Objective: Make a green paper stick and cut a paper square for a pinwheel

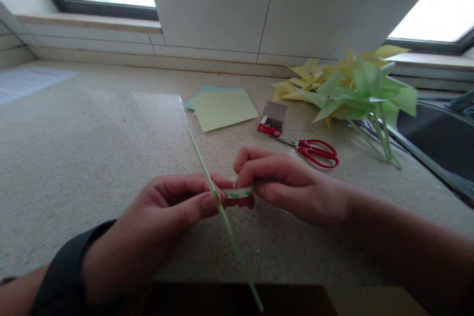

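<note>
Between thumb and forefinger, my left hand (pixel 181 202) pinches a thin pale green paper stick (pixel 231 232), which slants from upper left down past the counter's front edge. A small roll of clear tape (pixel 239 192) with green markings sits between my two hands, seen nearly edge-on. The fingers of my right hand (pixel 285 182) are curled, thumb and forefinger closed at the roll's right end. Its left end meets my left fingertips beside the stick. Whether a strip of tape is pulled out cannot be made out.
Pale yellow and blue paper sheets (pixel 225 108) lie ahead. Right of them are an open red box (pixel 271 123) of small pins and red-handled scissors (pixel 316 152). Yellow and green paper pinwheels (pixel 359 84) lie beside the sink (pixel 437 133). A printed sheet (pixel 33 81) is at far left.
</note>
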